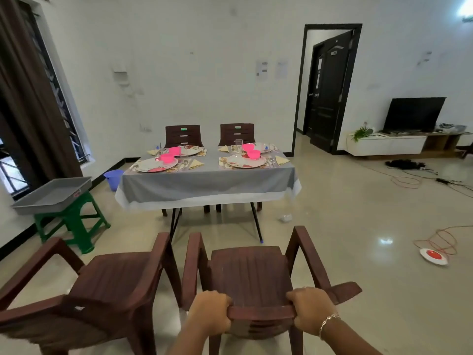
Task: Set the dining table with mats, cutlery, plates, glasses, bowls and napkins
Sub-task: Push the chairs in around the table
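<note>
Two hands: the left hand (210, 312) and the right hand (311, 310) each curl round an end of the top rail of a brown chair (252, 272). Gripping both ends likely keeps it square when it is moved.
Head view, near: the held chair faces the table (207, 184) but stands well apart from it. A second chair (112, 280) stands just beside it on the left, turned slightly, with no hand on it.
Table top: a grey cloth covers it, and four places are laid in two rows.
Places: the near left plate (156, 165) and near right plate (246, 160) lie on patterned mats. Pink bowls (167, 157) rest on the plates. Folded yellow napkins (195, 163) lie beside them, with cutlery between plate and napkin, too small to sort.
Glasses: one glass (238, 144) stands by the far right place; the others are hard to make out.
Far side: two far chairs (183, 135) sit pushed in, one behind each far place, so the near pair probably belongs at the near edge.
Left of table: a grey tray (51, 194) rests on a green stool (74, 226), likely what carried the tableware.
Stage: the laying looks done; only seating seems left.
Care: the table stands on thin legs, so a chair pushed in hard could jolt the glasses.
</note>
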The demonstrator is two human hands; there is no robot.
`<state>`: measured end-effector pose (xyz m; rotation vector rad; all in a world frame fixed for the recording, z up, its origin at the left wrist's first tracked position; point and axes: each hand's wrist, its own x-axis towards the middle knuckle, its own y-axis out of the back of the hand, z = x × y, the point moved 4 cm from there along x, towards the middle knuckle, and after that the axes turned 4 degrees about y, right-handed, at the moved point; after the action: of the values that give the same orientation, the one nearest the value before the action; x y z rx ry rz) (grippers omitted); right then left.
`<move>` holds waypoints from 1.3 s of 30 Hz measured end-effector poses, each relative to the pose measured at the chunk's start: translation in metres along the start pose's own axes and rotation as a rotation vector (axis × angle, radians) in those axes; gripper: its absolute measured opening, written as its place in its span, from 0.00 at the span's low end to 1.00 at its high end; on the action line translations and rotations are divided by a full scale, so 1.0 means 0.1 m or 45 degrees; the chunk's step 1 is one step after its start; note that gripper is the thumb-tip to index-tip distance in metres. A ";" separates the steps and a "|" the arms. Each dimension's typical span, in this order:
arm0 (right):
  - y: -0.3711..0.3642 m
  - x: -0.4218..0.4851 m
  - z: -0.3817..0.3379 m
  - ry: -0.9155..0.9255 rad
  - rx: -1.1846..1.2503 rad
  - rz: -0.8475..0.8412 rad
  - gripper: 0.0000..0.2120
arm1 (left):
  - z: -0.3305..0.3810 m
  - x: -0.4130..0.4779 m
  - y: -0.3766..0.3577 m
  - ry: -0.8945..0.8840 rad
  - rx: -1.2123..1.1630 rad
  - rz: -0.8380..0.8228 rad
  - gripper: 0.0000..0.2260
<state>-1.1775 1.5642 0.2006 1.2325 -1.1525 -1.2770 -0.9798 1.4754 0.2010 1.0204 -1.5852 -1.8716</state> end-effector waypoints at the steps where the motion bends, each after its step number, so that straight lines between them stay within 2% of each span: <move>1: -0.01 -0.02 -0.01 0.010 -0.001 -0.016 0.14 | 0.02 -0.03 0.00 0.007 0.004 -0.001 0.13; 11: -0.02 0.04 0.04 0.017 -0.050 -0.024 0.13 | 0.02 0.02 0.00 0.018 0.010 0.011 0.13; 15: 0.01 0.10 0.06 0.145 -0.101 0.167 0.09 | -0.01 0.13 0.01 0.000 0.113 -0.013 0.13; 17: 0.00 0.13 0.10 0.142 -0.128 0.296 0.02 | 0.00 0.16 0.03 -0.023 0.183 -0.027 0.13; 21: -0.10 0.21 0.09 0.214 -0.171 0.497 0.12 | -0.02 0.18 0.08 -0.031 0.275 -0.042 0.14; 25: -0.04 0.41 0.10 0.226 -0.121 0.510 0.11 | -0.11 0.28 0.19 0.025 0.288 0.045 0.12; 34: -0.05 1.01 0.64 0.248 -0.100 0.557 0.10 | -0.06 1.12 0.22 -0.009 0.323 -0.006 0.14; 36: -0.05 1.19 0.70 0.269 -0.103 0.605 0.10 | -0.14 1.33 0.22 -0.010 0.327 0.025 0.13; 39: -0.05 1.45 0.81 0.327 -0.112 0.607 0.10 | -0.27 1.62 0.34 -0.024 0.319 0.199 0.09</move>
<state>-1.2596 1.4202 0.1885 0.9483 -1.1035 -0.7798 -1.0601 1.3284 0.1956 0.9506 -1.8882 -1.6134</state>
